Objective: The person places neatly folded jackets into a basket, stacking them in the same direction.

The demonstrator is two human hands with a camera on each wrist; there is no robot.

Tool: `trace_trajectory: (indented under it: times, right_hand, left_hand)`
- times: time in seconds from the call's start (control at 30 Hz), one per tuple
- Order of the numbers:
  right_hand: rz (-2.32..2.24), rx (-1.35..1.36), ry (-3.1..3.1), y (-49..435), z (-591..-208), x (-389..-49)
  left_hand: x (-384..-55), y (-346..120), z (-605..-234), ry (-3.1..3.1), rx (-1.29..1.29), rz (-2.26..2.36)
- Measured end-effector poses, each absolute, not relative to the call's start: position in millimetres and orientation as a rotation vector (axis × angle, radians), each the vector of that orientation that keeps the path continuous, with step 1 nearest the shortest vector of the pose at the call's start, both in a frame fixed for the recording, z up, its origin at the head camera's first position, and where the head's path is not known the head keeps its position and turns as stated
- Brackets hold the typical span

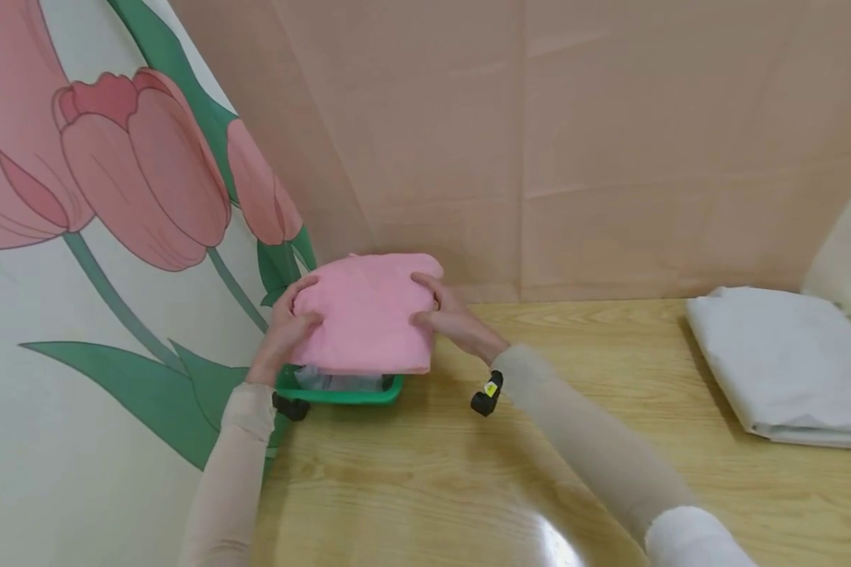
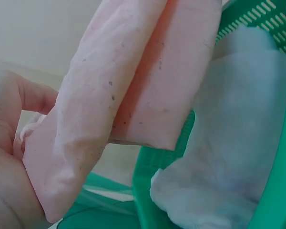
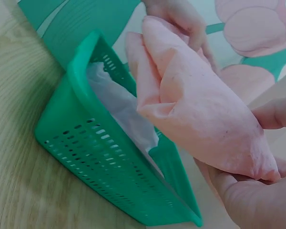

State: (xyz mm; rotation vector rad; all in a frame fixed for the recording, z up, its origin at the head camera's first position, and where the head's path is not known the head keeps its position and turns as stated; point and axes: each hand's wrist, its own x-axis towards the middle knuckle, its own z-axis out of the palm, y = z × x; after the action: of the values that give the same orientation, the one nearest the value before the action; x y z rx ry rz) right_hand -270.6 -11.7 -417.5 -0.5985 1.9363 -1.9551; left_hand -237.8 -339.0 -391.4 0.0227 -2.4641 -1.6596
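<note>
A folded pink cloth point(image 1: 369, 315) is held up between my two hands, over a green plastic basket point(image 1: 358, 398). My left hand point(image 1: 284, 327) grips its left edge, thumb on the near face. At the opposite edge my right hand point(image 1: 457, 319) pinches it between thumb and fingers. Small dark specks dot the pink cloth point(image 2: 95, 95) in the left wrist view, where its folded layers show. Inside the basket point(image 3: 100, 143), below the pink cloth point(image 3: 200, 105), lies a pale grey-white folded cloth point(image 2: 238, 119).
The basket stands on a wood-grain surface point(image 1: 425, 472), close to a wall panel point(image 1: 135, 331) printed with pink tulips on the left. A brown sheet point(image 1: 574, 142) hangs behind. At the right lies a folded white sheet point(image 1: 794, 362).
</note>
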Motion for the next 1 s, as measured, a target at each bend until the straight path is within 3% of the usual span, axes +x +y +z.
trace_trajectory:
  times: [0.4,1.0]
  right_hand:
    - [-1.948,-0.597,1.923,-47.4,-434.9,-274.9]
    - [-1.855,-0.477,2.05,-89.0,-460.7,-281.3]
  left_hand:
    - [-245.1,-369.1,-396.1,-2.57,0.186,-1.694]
    - [-252.4,-397.5,-415.4,-2.65,0.2,-1.57]
